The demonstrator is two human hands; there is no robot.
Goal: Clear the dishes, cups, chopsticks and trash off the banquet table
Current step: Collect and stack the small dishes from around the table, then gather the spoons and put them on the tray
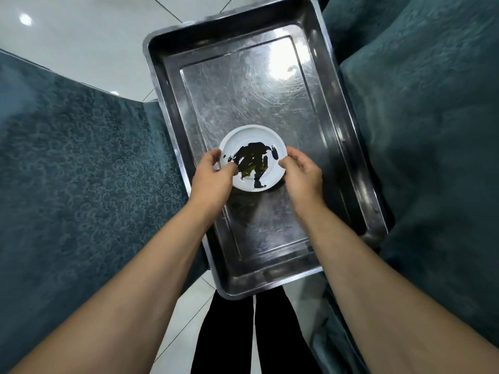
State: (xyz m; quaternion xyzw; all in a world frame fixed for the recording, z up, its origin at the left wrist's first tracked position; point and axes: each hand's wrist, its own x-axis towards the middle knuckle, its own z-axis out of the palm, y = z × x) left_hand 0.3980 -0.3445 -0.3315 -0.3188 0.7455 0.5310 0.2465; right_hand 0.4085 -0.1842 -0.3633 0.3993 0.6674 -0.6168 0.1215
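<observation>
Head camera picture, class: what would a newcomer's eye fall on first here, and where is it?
First, the small white plate smeared with dark sauce, held at its rim by the left hand and right hand. Next, the big scratched steel tray under it, set between teal-covered chairs.

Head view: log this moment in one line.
left hand grips plate | right hand grips plate | plate dirty, inside metal tray

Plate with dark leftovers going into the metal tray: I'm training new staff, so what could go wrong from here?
1. The plate carries dark sauce; tilting it could spill onto the tray or the left hand, whose thumb lies on the plate.
2. The tray seems to bridge two chairs, overhanging the floor; a heavy set-down might tip it.
</observation>
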